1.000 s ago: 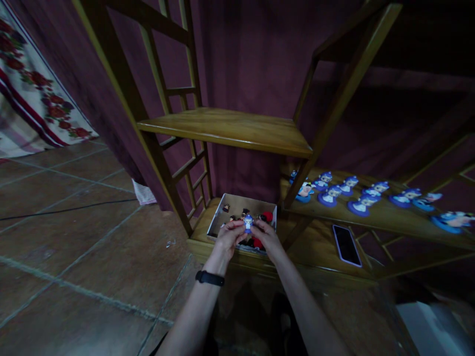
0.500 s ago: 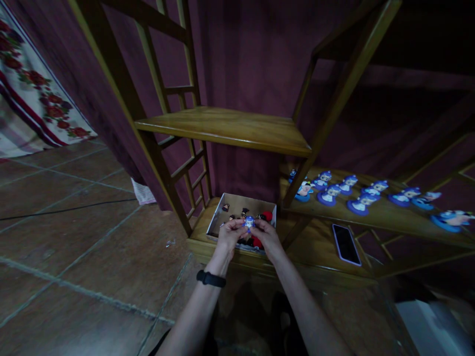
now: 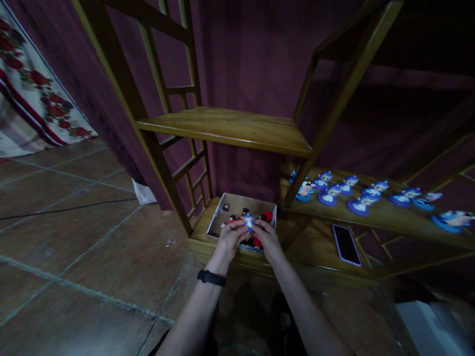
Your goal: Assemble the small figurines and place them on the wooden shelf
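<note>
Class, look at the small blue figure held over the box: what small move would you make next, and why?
Probably lift the blue figure right toward the shelf: both hands, left hand and right hand, pinch it, and matching figures stand there in rows.

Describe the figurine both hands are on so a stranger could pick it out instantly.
Find the wooden shelf unit; on its bottom board sits an open cardboard box. Just above the box, the left hand and right hand pinch a tiny blue-and-white figurine, the only blue one there among red and dark pieces.
</note>
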Demonstrator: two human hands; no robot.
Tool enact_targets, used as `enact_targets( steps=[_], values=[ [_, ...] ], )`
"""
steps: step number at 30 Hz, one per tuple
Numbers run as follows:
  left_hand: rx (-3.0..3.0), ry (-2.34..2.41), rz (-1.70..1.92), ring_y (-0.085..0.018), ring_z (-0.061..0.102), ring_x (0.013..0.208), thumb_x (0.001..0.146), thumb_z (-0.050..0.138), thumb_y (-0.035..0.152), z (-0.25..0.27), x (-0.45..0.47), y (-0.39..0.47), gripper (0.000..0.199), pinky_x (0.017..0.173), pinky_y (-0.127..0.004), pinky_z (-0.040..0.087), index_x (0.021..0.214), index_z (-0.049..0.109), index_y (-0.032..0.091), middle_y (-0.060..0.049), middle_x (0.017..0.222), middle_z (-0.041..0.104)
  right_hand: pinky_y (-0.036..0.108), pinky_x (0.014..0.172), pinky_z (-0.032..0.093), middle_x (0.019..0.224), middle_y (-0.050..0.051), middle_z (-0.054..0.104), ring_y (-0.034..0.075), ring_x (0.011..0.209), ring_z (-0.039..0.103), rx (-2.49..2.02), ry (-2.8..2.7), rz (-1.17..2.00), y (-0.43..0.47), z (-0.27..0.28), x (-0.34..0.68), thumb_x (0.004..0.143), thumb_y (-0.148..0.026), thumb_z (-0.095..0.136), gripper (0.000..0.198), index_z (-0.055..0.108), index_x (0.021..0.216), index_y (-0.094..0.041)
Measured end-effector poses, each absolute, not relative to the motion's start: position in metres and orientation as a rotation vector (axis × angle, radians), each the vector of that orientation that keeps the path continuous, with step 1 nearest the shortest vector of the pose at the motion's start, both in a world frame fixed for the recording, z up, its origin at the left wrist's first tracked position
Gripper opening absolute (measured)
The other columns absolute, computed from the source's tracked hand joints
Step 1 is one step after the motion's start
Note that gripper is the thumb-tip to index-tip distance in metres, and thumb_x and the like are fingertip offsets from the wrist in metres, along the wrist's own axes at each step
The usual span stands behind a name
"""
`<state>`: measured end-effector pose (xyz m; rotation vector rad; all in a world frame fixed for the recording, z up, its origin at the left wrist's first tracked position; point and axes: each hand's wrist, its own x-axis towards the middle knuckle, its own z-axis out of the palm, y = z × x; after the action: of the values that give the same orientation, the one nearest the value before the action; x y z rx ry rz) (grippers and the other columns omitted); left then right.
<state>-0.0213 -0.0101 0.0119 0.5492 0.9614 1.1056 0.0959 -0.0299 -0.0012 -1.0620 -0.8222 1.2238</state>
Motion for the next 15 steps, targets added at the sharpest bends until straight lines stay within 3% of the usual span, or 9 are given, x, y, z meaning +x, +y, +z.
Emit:
enact_targets(
  steps=[8, 15],
  values=[
    [0.597, 0.962, 1.090, -0.012, 0.062, 0.060, 0.052, 0.077, 0.011, 0.013, -0.021, -0.011, 0.028, 0.061, -0.023, 0.051, 0.077, 0.065, 0.010, -0.006, 0.070, 0.068, 0.030, 0.073, 0.048, 0.085, 0.001, 0.067, 0.018, 0.078, 0.061, -1.071, -0.825, 1.258, -0.031, -0.001, 0.095, 0.062, -0.035, 0.068, 0.027, 0.065, 0.085, -0.020],
    [0.855, 1.068, 1.168, -0.010, 0.056, 0.049, 0.051, 0.075, 0.015, 0.013, -0.014, -0.010, 0.020, 0.056, -0.024, 0.049, 0.067, 0.066, 0.009, -0.001, 0.056, 0.063, 0.030, 0.073, 0.048, 0.081, 0.000, 0.068, 0.018, 0.075, 0.061, -1.210, -1.059, 1.042, -0.021, -0.015, 0.100, 0.064, -0.032, 0.063, 0.021, 0.065, 0.081, -0.020]
  ],
)
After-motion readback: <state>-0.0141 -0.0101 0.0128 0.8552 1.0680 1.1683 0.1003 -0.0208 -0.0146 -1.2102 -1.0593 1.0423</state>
